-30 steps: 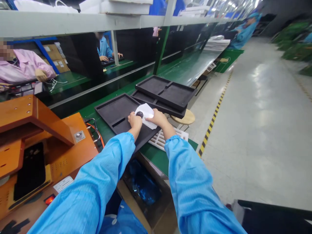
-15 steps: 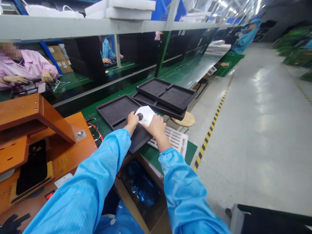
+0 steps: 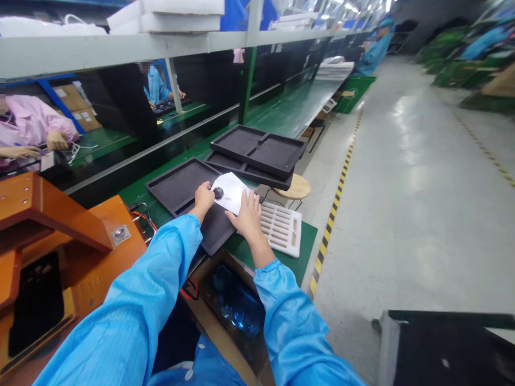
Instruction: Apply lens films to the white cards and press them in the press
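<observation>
A white phone back cover [image 3: 235,195] with a round black camera ring is held tilted above the black tray [image 3: 177,185]. My left hand [image 3: 204,198] pinches its left edge beside the ring. At its lower right edge, my right hand [image 3: 247,217] grips it with the thumb at the near side and the fingers stretched along the right end. Whether it is a bare cover or a whole phone I cannot tell. Two more black trays [image 3: 277,153] lie stacked behind, and a white slotted foam rack [image 3: 281,228] lies right of my right hand.
An orange fixture [image 3: 100,225] with a black phone-shaped panel [image 3: 38,303] stands at left. Below my hands is a cardboard box [image 3: 201,316] containing shiny dark film. A round wooden stool [image 3: 295,187] stands beyond the bench edge. Co-workers sit across the line.
The view has swung slightly right, so the scene sits further left. The white cover shows more of its face, and my right fingers are straighter along its end.
</observation>
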{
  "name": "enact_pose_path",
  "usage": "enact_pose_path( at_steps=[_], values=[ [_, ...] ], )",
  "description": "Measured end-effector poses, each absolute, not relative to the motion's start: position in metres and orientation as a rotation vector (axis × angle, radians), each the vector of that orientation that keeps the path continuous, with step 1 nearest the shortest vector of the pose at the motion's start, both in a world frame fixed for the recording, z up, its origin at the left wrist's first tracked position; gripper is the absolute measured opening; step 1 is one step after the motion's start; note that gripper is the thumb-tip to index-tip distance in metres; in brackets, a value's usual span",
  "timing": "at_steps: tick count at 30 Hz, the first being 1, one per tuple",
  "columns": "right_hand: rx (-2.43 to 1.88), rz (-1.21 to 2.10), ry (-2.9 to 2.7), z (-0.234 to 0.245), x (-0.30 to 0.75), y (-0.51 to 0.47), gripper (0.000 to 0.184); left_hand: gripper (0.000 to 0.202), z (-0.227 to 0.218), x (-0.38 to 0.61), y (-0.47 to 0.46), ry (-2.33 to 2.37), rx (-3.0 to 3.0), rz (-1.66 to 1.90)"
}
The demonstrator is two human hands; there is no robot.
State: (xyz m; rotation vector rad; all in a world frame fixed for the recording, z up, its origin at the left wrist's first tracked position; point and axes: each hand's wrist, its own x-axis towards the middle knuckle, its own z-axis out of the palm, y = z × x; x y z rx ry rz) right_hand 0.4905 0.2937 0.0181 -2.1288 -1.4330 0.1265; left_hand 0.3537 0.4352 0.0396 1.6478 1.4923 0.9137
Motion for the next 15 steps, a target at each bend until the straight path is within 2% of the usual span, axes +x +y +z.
enact_pose_path(
  at_steps=[3,5,7,10,15],
  values=[
    [-2.043,0.122,-1.072,-0.003,0.484,0.276,0.098,0.048,0.058,0.348,0.438,1.556,1.862,0.768],
    [-2.028,0.266,-0.874,-0.015,0.474,0.269,0.103,0.057,0.065,0.343,0.439,1.62,1.972,0.662],
    [-1.993,0.439,-0.845,-0.023,0.465,0.27,0.103,0.051,0.068,0.339,0.438,1.695,2.039,0.537],
    [-1.962,0.532,-0.896,-0.026,0.469,0.281,0.093,0.041,0.066,0.337,0.439,1.779,2.091,0.371],
    [-2.004,0.539,-0.987,-0.011,0.517,0.301,0.09,0.044,0.068,0.344,0.45,1.837,2.067,0.292]
  ],
)
